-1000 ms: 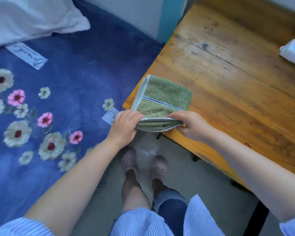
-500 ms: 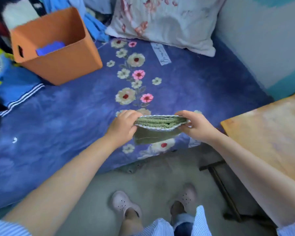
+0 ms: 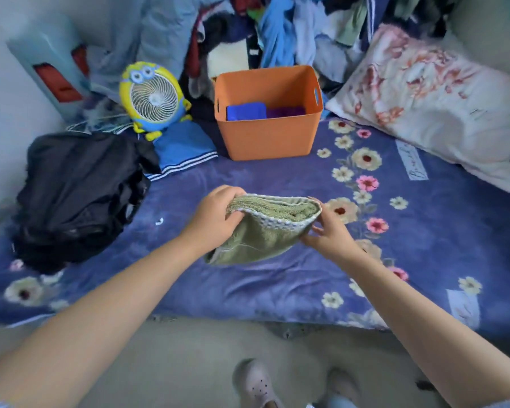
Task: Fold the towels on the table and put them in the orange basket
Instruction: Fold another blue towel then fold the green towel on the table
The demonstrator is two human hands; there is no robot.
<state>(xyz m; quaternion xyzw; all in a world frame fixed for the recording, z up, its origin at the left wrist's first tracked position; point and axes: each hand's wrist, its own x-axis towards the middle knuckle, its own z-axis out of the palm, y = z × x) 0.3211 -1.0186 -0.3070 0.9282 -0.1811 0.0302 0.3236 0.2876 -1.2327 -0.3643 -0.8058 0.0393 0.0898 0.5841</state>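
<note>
Folded green towel (image 3: 270, 228) up in the air at the centre of the frame, over the blue flowered bed (image 3: 248, 290), carried between both hands! The left hand (image 3: 215, 214) has its fingers curled round the towel's left end, a firm grip; the right hand (image 3: 326, 234) holds the right end more lightly, thumb on top and fingers reaching under the bundle. The towel's long axis runs left to right across the frame, thick terry layers stacked along the top edge, a pale knobbly border, and one soft flap drooping toward the lower left.

Now the key line: the orange basket (image 3: 267, 139) sits straight above the towel in the frame, upper centre, well apart from the hands and about equally reachable by either. It's a rigid, smooth-walled tub with handle slots, open top facing up, and inside lie a blue folded towel (image 3: 246, 111) and a purple one (image 3: 286, 112). My read: folding is done, and the carry forward and drop is next. That sagging flap could unfold on release.
</note>
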